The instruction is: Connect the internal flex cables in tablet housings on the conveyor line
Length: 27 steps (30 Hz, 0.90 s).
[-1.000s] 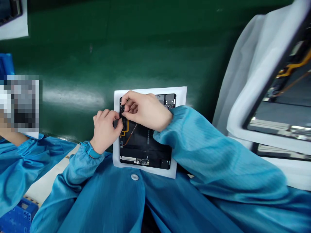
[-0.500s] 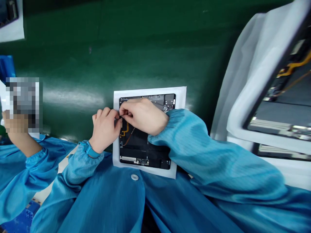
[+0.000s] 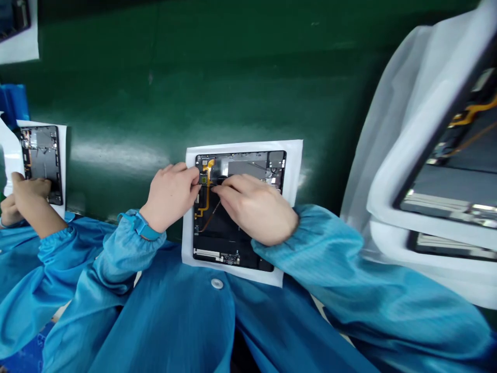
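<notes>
An opened tablet [image 3: 248,166], black inside, lies on a white sheet [image 3: 293,155] on the green belt in front of me. An orange flex cable [image 3: 207,191] runs down its left side. My left hand [image 3: 171,194] has its fingers closed in a pinch on the cable's top end near a small part at the tablet's upper left. Fingers curled, my right hand [image 3: 256,207] rests over the tablet's middle, its fingertips pressing on the cable beside the left hand. Both sleeves are blue; a blue band circles my left wrist.
At the far left a co-worker's hands [image 3: 23,194] rest on another opened tablet [image 3: 42,155] on a white sheet. On the right stand stacked tablets [image 3: 454,171] wrapped in white foam. The green belt [image 3: 194,77] stretches beyond. A white sheet corner shows top left.
My right hand slid down from the tablet's upper left to its middle, uncovering the top of the orange cable. My left hand moved up to that corner. The co-worker's tablet came into view.
</notes>
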Each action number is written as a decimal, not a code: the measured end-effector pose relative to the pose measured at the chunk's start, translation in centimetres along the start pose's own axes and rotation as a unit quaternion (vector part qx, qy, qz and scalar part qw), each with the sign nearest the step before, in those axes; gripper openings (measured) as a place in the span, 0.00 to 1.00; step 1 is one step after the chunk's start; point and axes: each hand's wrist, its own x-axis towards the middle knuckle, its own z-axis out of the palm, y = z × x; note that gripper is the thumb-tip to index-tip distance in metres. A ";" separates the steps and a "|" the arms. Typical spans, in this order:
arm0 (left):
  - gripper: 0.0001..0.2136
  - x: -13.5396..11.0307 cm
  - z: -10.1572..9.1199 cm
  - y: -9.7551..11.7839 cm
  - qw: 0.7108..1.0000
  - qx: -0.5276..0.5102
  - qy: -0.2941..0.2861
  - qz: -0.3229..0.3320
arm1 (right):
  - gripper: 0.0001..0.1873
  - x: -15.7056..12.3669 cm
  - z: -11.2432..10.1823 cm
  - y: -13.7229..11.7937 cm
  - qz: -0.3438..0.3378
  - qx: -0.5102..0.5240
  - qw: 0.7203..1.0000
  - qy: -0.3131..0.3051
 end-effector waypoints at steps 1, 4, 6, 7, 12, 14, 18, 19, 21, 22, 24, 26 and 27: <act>0.05 0.2 -0.1 0.0 1.000 0.010 0.003 0.019 | 0.14 -0.3 0.1 0.0 0.000 -0.008 1.000 0.014; 0.06 1.0 -0.4 -0.4 0.996 0.030 -0.003 0.080 | 0.13 -0.8 0.4 -0.1 -0.002 -0.019 0.999 0.047; 0.06 1.8 -0.5 -0.8 0.993 0.025 -0.014 0.118 | 0.13 -0.9 0.6 -0.1 0.005 -0.021 0.998 0.059; 0.06 2.1 -0.6 -1.0 0.990 0.018 -0.017 0.137 | 0.13 -1.0 0.8 -0.1 0.012 -0.021 0.998 0.062; 0.07 3.4 -0.5 -1.2 0.980 -0.016 -0.036 0.194 | 0.14 -1.2 1.3 0.0 0.036 -0.008 0.996 0.076; 0.07 3.6 -0.4 -1.2 0.979 -0.027 -0.041 0.195 | 0.14 -1.2 1.3 0.0 0.038 -0.009 0.996 0.084; 0.06 3.5 -0.5 -1.3 0.979 -0.037 -0.044 0.194 | 0.14 -1.1 1.3 0.0 0.038 -0.028 0.994 0.101; 0.05 3.5 -0.5 -1.3 0.979 -0.035 -0.043 0.195 | 0.14 -1.1 1.3 0.0 0.034 -0.032 0.993 0.105; 0.04 3.4 -0.5 -1.2 0.977 -0.034 -0.044 0.206 | 0.14 -1.1 1.4 0.0 0.028 -0.032 0.993 0.111; 0.06 3.4 -0.5 -1.1 0.975 -0.034 -0.047 0.215 | 0.13 -1.1 1.4 0.1 0.028 -0.029 0.993 0.111; 0.08 3.5 -0.4 -0.8 0.970 -0.034 -0.054 0.236 | 0.13 -1.2 1.4 0.1 0.031 -0.019 0.994 0.106; 0.08 3.8 -0.3 -0.4 0.966 -0.027 -0.061 0.250 | 0.14 -1.3 1.4 0.1 0.035 -0.005 0.994 0.103; 0.07 4.0 -0.3 -0.2 0.965 -0.022 -0.065 0.254 | 0.14 -1.3 1.3 0.1 0.032 0.003 0.994 0.103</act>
